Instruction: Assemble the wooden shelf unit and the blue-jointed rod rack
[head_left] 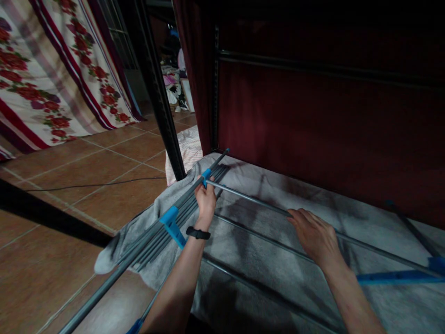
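A frame of grey metal tubes with blue plastic joints, like a drying rack, lies over a grey cloth. My left hand, with a dark band at the wrist, is closed around the blue joint where a long side tube meets a crossbar. Farther right along that crossbar, my right hand is closed over the tube. Below it run more crossbars. A blue bracket sits on the side tube nearer me, and several thin grey rods lie bundled beside it.
The grey cloth covers a low surface inside a black metal shelf frame. A dark red curtain hangs behind. To the left are a tiled floor, a thin cable and a floral curtain.
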Demonstrator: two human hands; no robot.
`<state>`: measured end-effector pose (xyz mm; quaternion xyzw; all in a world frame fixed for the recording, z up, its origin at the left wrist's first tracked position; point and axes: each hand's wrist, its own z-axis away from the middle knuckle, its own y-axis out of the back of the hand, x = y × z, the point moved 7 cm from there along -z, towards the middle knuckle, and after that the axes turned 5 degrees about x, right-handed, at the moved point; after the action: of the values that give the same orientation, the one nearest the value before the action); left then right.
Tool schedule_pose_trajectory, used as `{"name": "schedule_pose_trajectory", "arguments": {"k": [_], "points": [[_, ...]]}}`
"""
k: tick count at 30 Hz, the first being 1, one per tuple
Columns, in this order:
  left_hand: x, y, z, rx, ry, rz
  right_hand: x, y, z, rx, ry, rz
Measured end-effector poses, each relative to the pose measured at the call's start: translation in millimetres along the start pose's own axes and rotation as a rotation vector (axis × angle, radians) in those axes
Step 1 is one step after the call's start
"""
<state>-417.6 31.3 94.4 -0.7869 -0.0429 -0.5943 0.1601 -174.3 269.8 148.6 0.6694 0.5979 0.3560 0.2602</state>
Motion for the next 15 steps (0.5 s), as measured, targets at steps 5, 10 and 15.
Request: {"name": "schedule_pose_trajectory", "arguments": {"k": [5,10,15], "points": [[1,2,-3,0.007,-0.036,-0.14,-1,1,-5,-0.042,-0.027,-0.015],[-2,2,-12,-0.014,-0.133,-0.269,-7,4,-10,-0.081,-0.088,0.0],[1,-4,-16,-0.007,-0.233,-0.287,-3,18,6,-0.008,-0.161,-0.049]]}}
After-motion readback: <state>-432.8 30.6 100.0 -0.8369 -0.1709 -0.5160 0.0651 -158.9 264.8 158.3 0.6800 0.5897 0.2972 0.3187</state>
